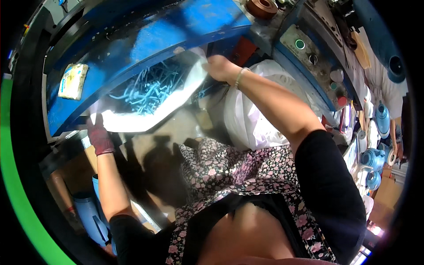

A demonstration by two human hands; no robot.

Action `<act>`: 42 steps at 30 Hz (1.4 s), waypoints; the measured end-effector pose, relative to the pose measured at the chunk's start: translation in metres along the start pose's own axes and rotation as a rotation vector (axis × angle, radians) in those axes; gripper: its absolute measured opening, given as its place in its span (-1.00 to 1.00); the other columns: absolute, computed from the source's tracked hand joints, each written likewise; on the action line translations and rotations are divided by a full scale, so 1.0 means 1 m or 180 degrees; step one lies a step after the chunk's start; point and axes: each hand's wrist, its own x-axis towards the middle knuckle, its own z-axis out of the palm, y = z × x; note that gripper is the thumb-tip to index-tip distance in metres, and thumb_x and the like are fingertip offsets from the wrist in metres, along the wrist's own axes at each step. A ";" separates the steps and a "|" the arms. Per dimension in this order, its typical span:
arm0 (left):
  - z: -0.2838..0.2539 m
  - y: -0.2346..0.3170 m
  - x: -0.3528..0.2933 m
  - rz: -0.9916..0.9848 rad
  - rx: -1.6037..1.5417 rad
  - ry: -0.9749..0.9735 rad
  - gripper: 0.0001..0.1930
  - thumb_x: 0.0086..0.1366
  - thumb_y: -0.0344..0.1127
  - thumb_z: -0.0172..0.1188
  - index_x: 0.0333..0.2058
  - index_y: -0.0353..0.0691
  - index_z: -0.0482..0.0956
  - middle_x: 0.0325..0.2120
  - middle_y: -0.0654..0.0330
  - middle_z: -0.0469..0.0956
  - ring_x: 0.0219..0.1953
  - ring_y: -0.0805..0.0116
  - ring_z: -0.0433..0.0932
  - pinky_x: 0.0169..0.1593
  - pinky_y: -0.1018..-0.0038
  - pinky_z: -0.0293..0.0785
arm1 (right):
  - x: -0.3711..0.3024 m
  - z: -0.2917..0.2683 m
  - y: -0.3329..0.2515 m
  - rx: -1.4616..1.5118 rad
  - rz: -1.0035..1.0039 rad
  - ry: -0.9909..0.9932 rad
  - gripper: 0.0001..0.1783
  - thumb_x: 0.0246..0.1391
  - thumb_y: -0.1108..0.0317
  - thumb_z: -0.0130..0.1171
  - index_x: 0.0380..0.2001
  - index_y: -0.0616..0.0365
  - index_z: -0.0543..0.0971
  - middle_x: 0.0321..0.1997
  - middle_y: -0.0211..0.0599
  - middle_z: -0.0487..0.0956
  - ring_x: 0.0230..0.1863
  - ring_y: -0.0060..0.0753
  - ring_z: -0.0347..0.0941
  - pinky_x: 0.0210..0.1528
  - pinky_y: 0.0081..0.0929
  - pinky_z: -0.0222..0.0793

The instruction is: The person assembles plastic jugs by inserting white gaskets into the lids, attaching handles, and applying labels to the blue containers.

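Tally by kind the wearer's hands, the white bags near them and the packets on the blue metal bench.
Hands: 2 (dark-red gloved left hand, bare right hand)
White flexible bags: 2 (held bag, second bag to its right)
Yellow-and-white rectangular packet: 1
Thin light-blue strips: too tangled to count
Total: 5, strips excluded

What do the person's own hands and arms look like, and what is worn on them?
The left hand wears a dark red glove. The right hand is ungloved, with a thin, light-coloured bracelet at the wrist. Short black sleeves leave both forearms bare.
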 end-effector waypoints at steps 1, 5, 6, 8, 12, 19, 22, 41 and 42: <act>-0.001 0.006 -0.002 -0.0062 -0.0152 -0.0002 -0.59 0.26 -0.28 0.12 0.07 -0.26 0.42 -0.01 -0.01 0.47 -0.08 0.16 0.51 -0.03 0.35 0.45 | 0.002 0.000 -0.007 -0.0541 0.0155 -0.0184 -0.64 0.18 0.16 0.05 -0.23 0.28 0.58 -0.35 -0.12 0.57 -0.24 -0.36 0.47 -0.16 -0.38 0.36; -0.019 0.046 -0.043 -0.0229 -0.1447 -0.0058 -0.53 0.29 -0.28 0.15 0.13 -0.30 0.33 -0.09 0.04 0.51 -0.16 0.23 0.54 -0.07 0.33 0.49 | -0.018 0.006 -0.021 0.0701 -0.0177 -0.0071 -0.59 0.17 0.12 0.06 -0.20 0.31 0.57 -0.30 -0.04 0.57 -0.24 -0.21 0.50 -0.08 -0.33 0.37; -0.022 0.039 -0.054 -0.0138 -0.1331 0.0114 -0.54 0.29 -0.27 0.14 0.12 -0.30 0.34 -0.10 0.06 0.51 -0.17 0.25 0.54 -0.10 0.34 0.49 | -0.019 0.006 -0.018 0.0707 -0.0183 -0.0101 -0.59 0.17 0.12 0.06 -0.20 0.31 0.57 -0.30 -0.04 0.57 -0.24 -0.21 0.50 -0.08 -0.33 0.37; -0.009 0.037 -0.070 -0.0248 -0.1244 0.0205 -0.61 0.30 -0.27 0.12 0.05 -0.32 0.37 -0.23 0.16 0.52 -0.32 0.36 0.50 -0.28 0.44 0.46 | -0.015 0.005 0.005 -0.0154 0.0136 -0.0214 -0.61 0.14 0.15 0.08 -0.20 0.30 0.58 -0.33 -0.02 0.58 -0.25 -0.18 0.50 -0.11 -0.35 0.38; 0.012 0.071 -0.172 -0.0560 -0.1372 0.0184 -0.72 0.33 -0.28 0.02 -0.07 -0.32 0.44 -0.45 0.30 0.43 -0.47 0.53 0.34 -0.34 0.63 0.32 | -0.039 -0.018 0.033 0.1352 0.0204 0.0126 -0.73 0.14 0.28 0.10 -0.20 0.26 0.57 -0.28 -0.33 0.56 -0.27 -0.52 0.45 -0.18 -0.58 0.39; 0.151 -0.057 -0.269 0.0973 0.0865 -0.2849 -0.72 0.28 -0.34 0.05 -0.07 -0.26 0.53 -0.11 0.01 0.52 -0.01 0.11 0.47 0.08 0.34 0.37 | -0.246 -0.117 0.067 0.0055 -0.0006 0.0243 -0.75 0.11 0.33 0.17 -0.21 0.26 0.58 -0.23 -0.13 0.59 -0.20 -0.32 0.53 -0.12 -0.43 0.40; 0.231 0.044 -0.232 0.1112 0.0911 -0.2844 -0.67 0.24 -0.28 0.08 -0.05 -0.27 0.52 -0.09 -0.04 0.50 0.06 0.03 0.42 0.17 0.36 0.32 | -0.352 -0.145 0.099 -0.0655 0.0385 0.0978 -0.65 0.07 0.31 0.15 -0.11 0.29 0.51 -0.08 -0.09 0.50 -0.06 -0.24 0.44 0.00 -0.34 0.32; 0.412 0.017 -0.183 0.1043 0.2449 -0.2431 -0.75 0.16 -0.32 0.11 -0.17 -0.07 0.62 -0.16 0.11 0.59 -0.13 0.09 0.58 -0.07 0.24 0.50 | -0.465 -0.106 0.184 0.0110 0.0996 0.2113 -0.37 0.07 0.16 -0.01 0.16 0.29 0.22 0.14 -0.16 0.30 0.15 -0.28 0.22 0.24 -0.32 0.10; 0.407 0.016 -0.187 0.2185 0.2841 -0.2345 -0.77 0.18 -0.35 0.07 -0.19 -0.10 0.61 -0.17 0.11 0.59 -0.14 0.09 0.57 -0.07 0.25 0.49 | -0.464 -0.106 0.182 0.0249 0.1002 0.2103 -0.36 0.07 0.17 0.00 0.17 0.29 0.20 0.14 -0.16 0.30 0.15 -0.28 0.22 0.24 -0.32 0.10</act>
